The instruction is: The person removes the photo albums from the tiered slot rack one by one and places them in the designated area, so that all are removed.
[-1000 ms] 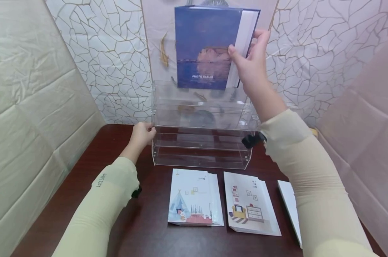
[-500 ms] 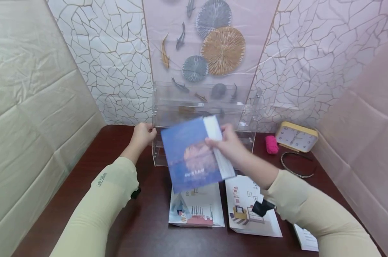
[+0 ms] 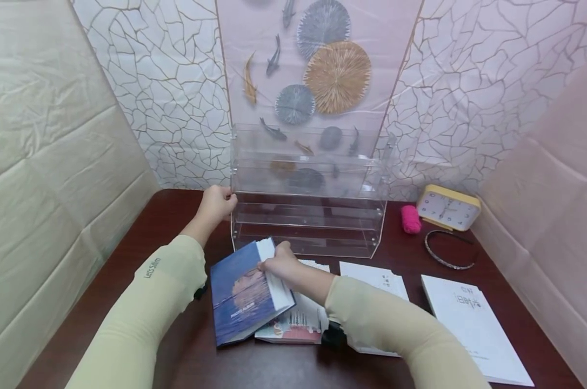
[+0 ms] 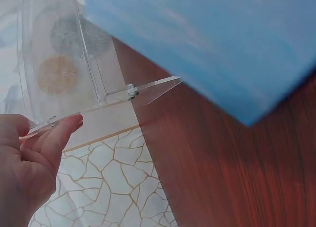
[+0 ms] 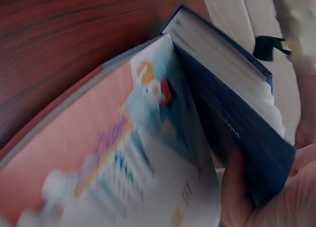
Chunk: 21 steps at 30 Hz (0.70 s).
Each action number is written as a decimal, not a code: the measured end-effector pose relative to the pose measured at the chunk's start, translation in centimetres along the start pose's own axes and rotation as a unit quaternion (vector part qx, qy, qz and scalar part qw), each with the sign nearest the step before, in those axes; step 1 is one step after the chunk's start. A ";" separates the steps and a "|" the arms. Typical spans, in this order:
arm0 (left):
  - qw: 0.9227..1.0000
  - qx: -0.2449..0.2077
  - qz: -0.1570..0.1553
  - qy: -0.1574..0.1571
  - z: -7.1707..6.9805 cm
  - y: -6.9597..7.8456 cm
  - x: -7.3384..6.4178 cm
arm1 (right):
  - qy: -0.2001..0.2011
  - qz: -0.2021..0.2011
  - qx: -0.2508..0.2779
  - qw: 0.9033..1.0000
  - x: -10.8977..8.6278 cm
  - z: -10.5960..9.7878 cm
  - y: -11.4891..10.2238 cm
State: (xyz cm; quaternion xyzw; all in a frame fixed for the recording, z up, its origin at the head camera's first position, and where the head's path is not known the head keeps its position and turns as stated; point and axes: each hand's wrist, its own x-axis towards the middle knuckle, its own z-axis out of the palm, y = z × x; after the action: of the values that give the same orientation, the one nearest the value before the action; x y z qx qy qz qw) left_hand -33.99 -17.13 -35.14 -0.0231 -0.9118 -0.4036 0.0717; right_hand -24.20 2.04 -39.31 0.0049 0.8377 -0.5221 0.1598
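My right hand grips a blue photo album by its right edge, thumb on the cover. The album is tilted and overlaps the left part of a white album with a tent drawing. In the right wrist view the dark album leans against that illustrated cover. My left hand pinches the left side panel of a clear acrylic rack. In the left wrist view, thumb and fingers lie on either side of the panel, and the blue album fills the upper right.
A second white album, partly behind my right sleeve, and a third lie to the right. Farther back are a pink bundle, a yellow clock and a headband. Fabric walls surround the table.
My right hand has brought the blue album down from above the rack, forward and left to the table's front area. My left hand has stayed on the rack's side.
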 end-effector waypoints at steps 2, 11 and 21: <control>1.000 -0.003 -0.002 0.001 0.2 0.1 0.1 | -0.003 0.003 -0.007 1.000 0.2 1.1 0.0; 1.000 -0.016 -0.007 -0.009 0.2 0.3 0.1 | 0.036 0.023 0.038 0.998 -0.1 5.4 -0.6; 1.000 -0.019 -0.006 -0.011 0.0 0.0 -0.1 | 0.025 0.013 0.070 0.997 -1.2 8.5 -0.2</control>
State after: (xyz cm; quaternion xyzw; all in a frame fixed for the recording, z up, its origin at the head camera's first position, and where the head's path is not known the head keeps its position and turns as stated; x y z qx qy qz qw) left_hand -33.90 -17.12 -35.10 -0.0232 -0.9047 -0.4214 0.0582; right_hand -20.85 -5.29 -42.17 0.0406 0.8028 -0.5770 0.1448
